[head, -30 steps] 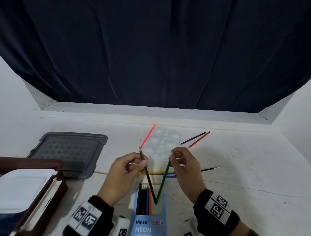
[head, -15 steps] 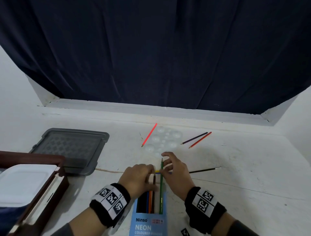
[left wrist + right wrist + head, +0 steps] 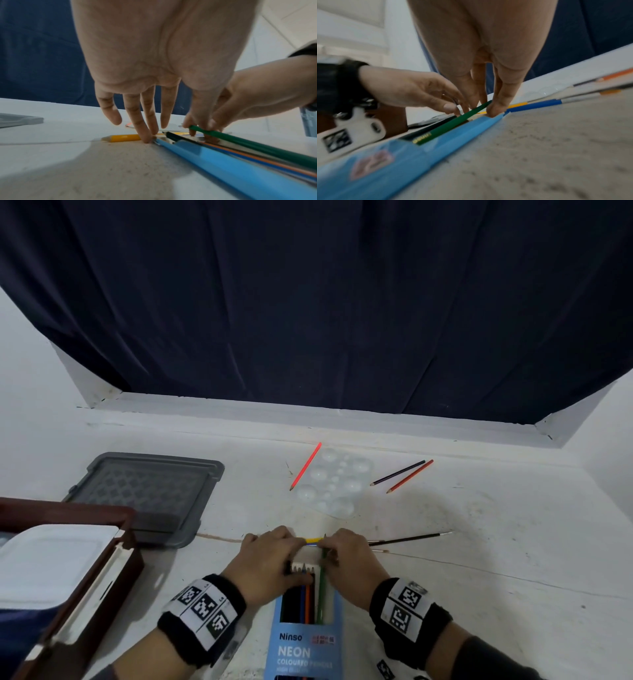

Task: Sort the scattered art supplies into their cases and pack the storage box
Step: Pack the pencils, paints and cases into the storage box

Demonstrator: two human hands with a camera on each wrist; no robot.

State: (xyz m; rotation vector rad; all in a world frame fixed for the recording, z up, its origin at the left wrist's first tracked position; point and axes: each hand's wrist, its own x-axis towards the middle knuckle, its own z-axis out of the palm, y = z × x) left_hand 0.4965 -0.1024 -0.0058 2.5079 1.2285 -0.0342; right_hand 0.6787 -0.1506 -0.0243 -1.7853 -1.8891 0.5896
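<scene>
A blue "Ninso NEON" pencil box (image 3: pixel 305 645) lies open near the table's front edge with several coloured pencils inside. My right hand (image 3: pixel 330 549) pinches the tip end of a green pencil (image 3: pixel 322 590), which lies partly in the box (image 3: pixel 402 162). The green pencil (image 3: pixel 453 124) slants slightly above the others. My left hand (image 3: pixel 291 556) holds nothing. In the left wrist view its straight fingers (image 3: pixel 145 135) touch the table at the mouth of the box (image 3: pixel 223 166). A yellow pencil (image 3: pixel 313 540) and a blue one lie crosswise just beyond my fingers.
Farther back lie a neon red pencil (image 3: pixel 306 465), a clear paint palette (image 3: pixel 334 484), a dark pencil (image 3: pixel 399 473) and an orange-red pencil (image 3: pixel 410 475). A thin brush (image 3: pixel 407 539) lies to the right. A grey lid (image 3: pixel 147 494) and a brown box (image 3: pixel 85 587) holding a white case (image 3: pixel 51 559) are at the left.
Both hands dropped to the box mouth. The green pencil tipped from upright to lying in the box. The dark pencil left my left hand and now lies in the box.
</scene>
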